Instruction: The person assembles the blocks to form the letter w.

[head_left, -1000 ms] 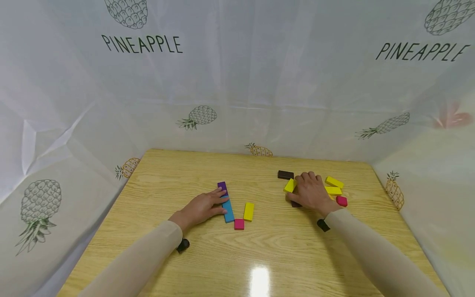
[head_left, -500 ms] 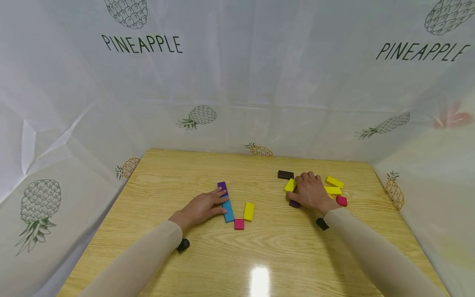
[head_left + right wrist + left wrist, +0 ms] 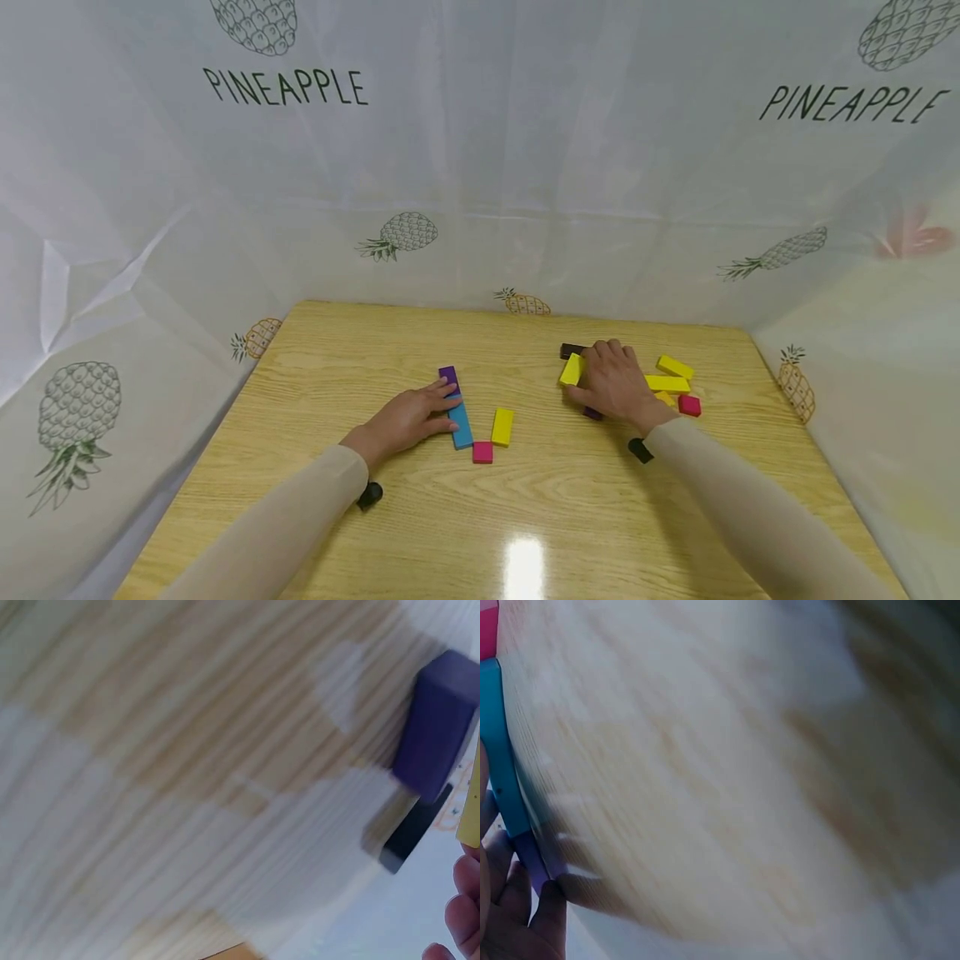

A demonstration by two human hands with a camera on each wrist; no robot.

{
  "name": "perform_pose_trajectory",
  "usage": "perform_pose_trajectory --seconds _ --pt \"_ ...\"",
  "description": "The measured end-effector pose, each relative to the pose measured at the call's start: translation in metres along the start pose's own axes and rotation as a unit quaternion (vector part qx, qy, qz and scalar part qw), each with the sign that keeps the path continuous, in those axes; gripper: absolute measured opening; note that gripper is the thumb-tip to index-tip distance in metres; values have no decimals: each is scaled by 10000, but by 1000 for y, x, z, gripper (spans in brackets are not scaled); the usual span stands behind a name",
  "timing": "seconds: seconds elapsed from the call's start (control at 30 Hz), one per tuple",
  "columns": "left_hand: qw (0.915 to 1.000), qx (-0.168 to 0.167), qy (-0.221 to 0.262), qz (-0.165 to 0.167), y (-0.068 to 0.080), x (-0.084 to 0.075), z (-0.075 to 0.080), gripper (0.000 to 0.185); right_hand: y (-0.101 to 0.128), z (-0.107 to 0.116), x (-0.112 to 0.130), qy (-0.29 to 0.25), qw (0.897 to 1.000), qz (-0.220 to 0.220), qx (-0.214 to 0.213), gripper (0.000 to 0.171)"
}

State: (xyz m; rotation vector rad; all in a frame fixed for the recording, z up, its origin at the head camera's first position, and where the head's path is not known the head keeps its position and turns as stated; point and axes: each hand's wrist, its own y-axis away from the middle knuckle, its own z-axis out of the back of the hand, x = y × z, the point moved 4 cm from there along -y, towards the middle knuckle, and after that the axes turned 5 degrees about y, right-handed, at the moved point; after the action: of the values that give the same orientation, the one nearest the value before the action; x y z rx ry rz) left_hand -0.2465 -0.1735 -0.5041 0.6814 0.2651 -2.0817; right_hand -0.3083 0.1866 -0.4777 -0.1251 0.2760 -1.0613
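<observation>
Head view count first: four yellow blocks, two pink ones, two purple, one blue, one dark brown, all on the wooden surface [image 3: 450, 517].

Left cluster, roughly 9 o'clock from the middle of the surface: the left hand [image 3: 408, 419] lies flat with straight fingers, fingertips touching the blue block [image 3: 461, 425] and the purple block [image 3: 448, 377] that sits end to end with it at its 12 o'clock end. It isn't gripping either, just resting against them. Just at 3 o'clock of the blue one is a yellow block [image 3: 502, 426], and a small pink block [image 3: 482, 452] sits at its 6 o'clock.

Right cluster, around 2 o'clock: the right hand [image 3: 613, 383] has its fingers curled round a yellow bar [image 3: 571, 369], plain bright yellow, short and rectangular, tilted, sticking out at the hand's 9 o'clock side. Looks lifted off the surface, but I can't say for sure. The dark brown block [image 3: 572, 350] is just at 12 o'clock of it. A second purple piece [image 3: 592, 412] peeks out under the palm; the right wrist view shows it [image 3: 435, 735] as a chunky violet brick. At 3 o'clock of the hand: two more yellow bars [image 3: 667, 383] and a pink cube [image 3: 689, 405].
</observation>
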Motion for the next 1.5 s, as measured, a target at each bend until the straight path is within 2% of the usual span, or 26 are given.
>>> perform_pose_trajectory --seconds 0.3,0.53,0.73,0.9,1.1,1.23,1.5 --pt "10000 -51 21 78 0 5 4 57 -19 7 32 -110 9996 236 58 65" --pt "10000 -20 53 34 2 6 7 58 -32 6 60 59 9979 611 -190 60" --pt "10000 -26 51 -25 2 6 4 58 -42 2 77 79 9968 788 -75 55" --pt "9999 -32 104 -92 0 3 2 57 -45 -4 83 37 9967 788 208 52" --pt "10000 -22 58 -42 -2 1 0 58 -45 -10 85 18 9949 881 482 58" --pt "9999 -34 55 -79 -3 0 0 58 -43 -11 83 -10 9949 888 482 60" --pt "9999 -25 63 -78 -2 -1 0 57 -39 -10 81 -292 9946 973 202 50"
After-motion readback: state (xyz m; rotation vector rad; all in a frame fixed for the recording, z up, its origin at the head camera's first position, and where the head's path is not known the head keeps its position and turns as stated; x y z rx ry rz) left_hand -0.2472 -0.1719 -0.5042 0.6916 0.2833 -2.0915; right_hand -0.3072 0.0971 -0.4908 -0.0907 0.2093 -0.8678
